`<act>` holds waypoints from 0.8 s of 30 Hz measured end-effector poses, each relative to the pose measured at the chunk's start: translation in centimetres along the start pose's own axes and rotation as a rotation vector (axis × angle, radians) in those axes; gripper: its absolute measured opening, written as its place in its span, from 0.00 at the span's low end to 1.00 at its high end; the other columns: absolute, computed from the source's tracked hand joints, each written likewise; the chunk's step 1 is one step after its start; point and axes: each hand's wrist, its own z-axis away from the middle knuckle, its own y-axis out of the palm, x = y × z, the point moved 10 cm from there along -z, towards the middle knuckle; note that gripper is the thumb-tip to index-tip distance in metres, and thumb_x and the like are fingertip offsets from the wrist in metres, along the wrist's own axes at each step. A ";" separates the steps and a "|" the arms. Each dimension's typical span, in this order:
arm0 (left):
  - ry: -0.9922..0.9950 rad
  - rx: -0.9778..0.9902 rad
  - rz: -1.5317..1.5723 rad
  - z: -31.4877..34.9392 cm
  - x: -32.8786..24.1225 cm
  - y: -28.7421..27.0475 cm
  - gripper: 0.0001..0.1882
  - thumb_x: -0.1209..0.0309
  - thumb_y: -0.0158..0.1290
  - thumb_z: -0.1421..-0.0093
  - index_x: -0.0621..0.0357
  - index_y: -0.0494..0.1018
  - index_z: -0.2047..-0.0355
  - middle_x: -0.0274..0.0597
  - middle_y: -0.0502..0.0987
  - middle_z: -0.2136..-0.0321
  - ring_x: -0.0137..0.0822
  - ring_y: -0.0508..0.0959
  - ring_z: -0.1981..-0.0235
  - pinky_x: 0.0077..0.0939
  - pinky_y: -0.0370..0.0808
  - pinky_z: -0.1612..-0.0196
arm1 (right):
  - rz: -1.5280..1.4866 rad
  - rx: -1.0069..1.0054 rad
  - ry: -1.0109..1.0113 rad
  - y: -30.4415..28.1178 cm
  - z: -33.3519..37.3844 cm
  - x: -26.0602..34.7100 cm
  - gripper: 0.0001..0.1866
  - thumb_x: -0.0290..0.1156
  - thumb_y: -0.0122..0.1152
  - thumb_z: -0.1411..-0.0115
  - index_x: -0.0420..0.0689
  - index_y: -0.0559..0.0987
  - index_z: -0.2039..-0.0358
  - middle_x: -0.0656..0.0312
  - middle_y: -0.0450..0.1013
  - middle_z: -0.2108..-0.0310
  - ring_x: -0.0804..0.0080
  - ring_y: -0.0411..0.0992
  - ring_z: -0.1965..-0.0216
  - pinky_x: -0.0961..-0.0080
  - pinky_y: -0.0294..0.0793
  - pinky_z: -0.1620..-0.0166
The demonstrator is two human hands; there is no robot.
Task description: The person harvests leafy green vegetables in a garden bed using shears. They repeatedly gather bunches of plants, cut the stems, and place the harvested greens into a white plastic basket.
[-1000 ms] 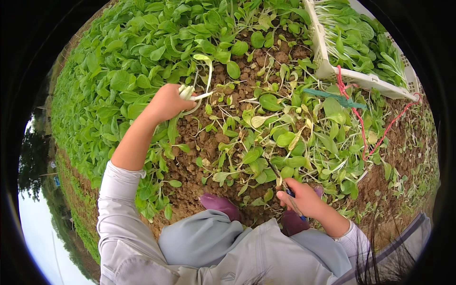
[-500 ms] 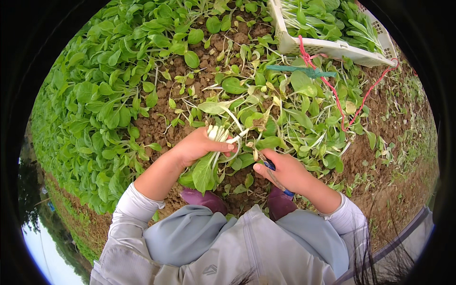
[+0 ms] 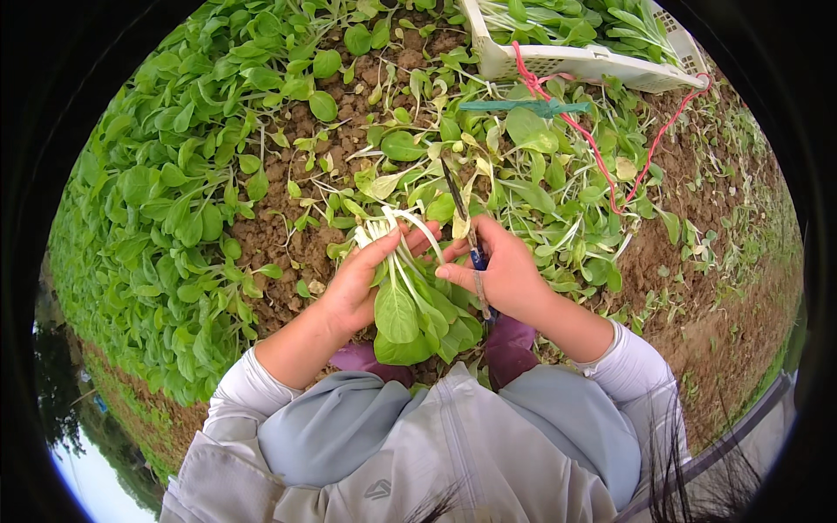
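My left hand is closed around a bunch of leafy greens, its white stem ends up and its broad green leaves hanging down over my boots. One pale stem arches from the bunch toward my right hand. In that hand's curled fingers is a slim, knife-like tool, its thin dark end pointing away from me and blue showing on its handle. My right thumb and forefinger are close beside the arching stem; whether they touch it I cannot tell. A yellowed leaf lies against the tool.
Dense green plants grow on the left. Loose cut leaves lie over brown soil ahead. A white plastic crate of greens stands at far right, with a pink cord and a green strip trailing from it.
The bunch has turned and spread, its leaves now hanging toward my lap. My right hand has risen slightly and turned the tool so its dark end points away. The view has shifted slightly.
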 end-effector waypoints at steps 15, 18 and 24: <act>-0.117 0.028 -0.208 0.4 0.6 1.0 0.16 0.69 0.45 0.43 0.63 0.62 0.56 0.54 0.70 0.59 0.45 0.73 0.58 0.39 0.73 0.57 | -0.453 0.277 0.275 -0.2 -1.2 -2.3 0.11 0.32 0.49 0.48 0.39 0.71 0.67 0.65 0.70 0.81 0.85 0.59 0.84 0.89 0.57 0.81; -0.070 0.011 -0.208 0.0 0.3 0.9 0.15 0.69 0.45 0.44 0.64 0.63 0.57 0.52 0.71 0.61 0.44 0.73 0.59 0.39 0.72 0.56 | -0.506 0.293 0.303 0.2 -1.1 -3.0 0.11 0.33 0.50 0.48 0.40 0.72 0.67 0.65 0.70 0.81 0.85 0.59 0.84 0.88 0.58 0.80; -0.070 -0.077 -0.197 -0.4 0.2 -0.5 0.16 0.68 0.47 0.45 0.57 0.64 0.55 0.43 0.72 0.61 0.38 0.73 0.62 0.36 0.73 0.57 | -0.552 0.284 0.287 1.0 -1.4 -2.9 0.10 0.33 0.51 0.47 0.40 0.71 0.68 0.65 0.71 0.81 0.86 0.59 0.85 0.90 0.56 0.82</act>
